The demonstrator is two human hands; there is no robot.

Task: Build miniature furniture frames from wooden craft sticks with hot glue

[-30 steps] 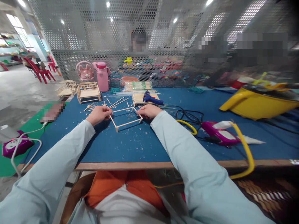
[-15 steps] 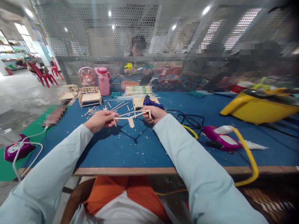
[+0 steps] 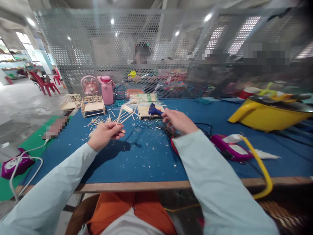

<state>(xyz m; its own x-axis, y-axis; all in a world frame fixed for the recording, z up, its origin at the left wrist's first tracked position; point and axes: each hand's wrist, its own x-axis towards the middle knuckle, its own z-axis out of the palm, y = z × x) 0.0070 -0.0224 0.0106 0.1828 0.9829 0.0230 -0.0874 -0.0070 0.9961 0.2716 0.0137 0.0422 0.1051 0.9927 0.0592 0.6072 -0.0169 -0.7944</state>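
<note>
- Fingers (image 3: 116, 126) of your left hand (image 3: 101, 135): pinched together on one stick of a thin wooden frame (image 3: 127, 108), with no visible slack in the grip.
- Wooden frame: raised over the counter (image 3: 146, 164), left of its middle and well back from the front edge. It tilts up and away from your pinch; its shadow falls apart from it on the blue top.
- Your right hand (image 3: 179, 120): fingers partly curled, just beside the handle end of a blue glue gun (image 3: 154, 110). Blur hides the contact; cannot tell whether they have hold of it.
- Glue gun: lying on a pale wooden platform (image 3: 142, 112), toward the counter's back edge. Dark cables (image 3: 206, 126) lie to the right, near your sleeve.
- Loose sticks (image 3: 93, 121): scattered toward the back left corner, in front of a small wooden bench (image 3: 93, 105).
- Handling, frame (judged): very light, stiff along each stick, weak at the joints. Pinch it mid-stick or close to a corner, lightly; twisting could pop a joint.
- Handling, glue gun (judged): heavier, hard, smooth plastic. Take it by the handle, fingers clear of the nozzle, which may be hot; allow for cable drag.
</note>
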